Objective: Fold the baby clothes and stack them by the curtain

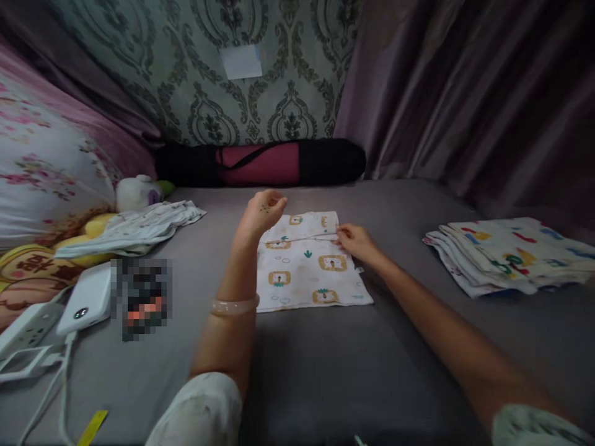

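A white cloth (309, 266) printed with tan frames and small green plants lies flat on the grey bed surface (325, 365). Its far edge is folded over toward me. My left hand (264, 210) is at the cloth's far left corner, fingers curled and pinching the folded edge. A pale bangle sits on that forearm. My right hand (356, 240) rests at the right end of the same fold, fingers pinched on the cloth's edge.
A stack of folded colourful printed cloths (506, 254) lies at the right. A crumpled pale cloth (139, 226), plush toys and a flowered pillow (41, 167) are at the left, with a white power bank (88, 300) and cables. A black and red roll bag (260, 162) lies against the back wall.
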Demonstrator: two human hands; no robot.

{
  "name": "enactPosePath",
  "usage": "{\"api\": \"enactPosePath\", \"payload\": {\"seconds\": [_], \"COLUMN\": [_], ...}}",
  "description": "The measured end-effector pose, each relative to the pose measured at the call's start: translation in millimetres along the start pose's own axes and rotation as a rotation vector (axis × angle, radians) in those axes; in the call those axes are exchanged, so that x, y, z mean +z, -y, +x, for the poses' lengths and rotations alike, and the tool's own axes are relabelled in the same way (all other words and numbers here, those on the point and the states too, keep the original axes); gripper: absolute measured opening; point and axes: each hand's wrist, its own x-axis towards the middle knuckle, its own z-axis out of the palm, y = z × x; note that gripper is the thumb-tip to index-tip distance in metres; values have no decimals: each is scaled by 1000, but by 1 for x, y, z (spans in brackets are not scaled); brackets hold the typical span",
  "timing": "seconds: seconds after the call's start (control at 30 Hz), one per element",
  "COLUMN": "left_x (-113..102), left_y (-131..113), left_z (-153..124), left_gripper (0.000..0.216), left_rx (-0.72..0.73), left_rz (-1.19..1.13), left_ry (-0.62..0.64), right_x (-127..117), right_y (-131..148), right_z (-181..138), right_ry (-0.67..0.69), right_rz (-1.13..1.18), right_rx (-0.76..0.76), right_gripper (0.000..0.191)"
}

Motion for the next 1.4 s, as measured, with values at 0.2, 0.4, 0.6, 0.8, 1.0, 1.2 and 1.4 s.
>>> {"api": "enactPosePath", "payload": {"seconds": [0.2,0.4,0.6,0.8,1.0,1.2,1.4], "left_x": [-14,-22,-6,-8,-22,-33,-25], "left_y": [47,94,88,77,79,83,110], "left_z": [-56,-121,-146,-147,-155,-165,-164], "left_gripper": [28,29,22,19,41,62,55], "left_rx": [-123,-314,-218,-287,-285,-90,199], "left_rz": [417,569,499,133,-299,-57,262], "left_ry": [224,311,273,102,110,240,242], "right_x": [-41,-31,-26,-34,-39,-40,-52], "right_y": [-36,-19,-12,-14,-23,-24,-21], "right_z": [-74,-119,-130,-130,-137,-133,-125], "right_ry": [141,169,68,130,182,-46,-103], "right_rz": [-354,-479,-438,-24,-73,-223,-298], "right_rx": [117,19,-50,-16,-272,-514,-701], "right_gripper": [35,29,15,28,38,34,34]}}
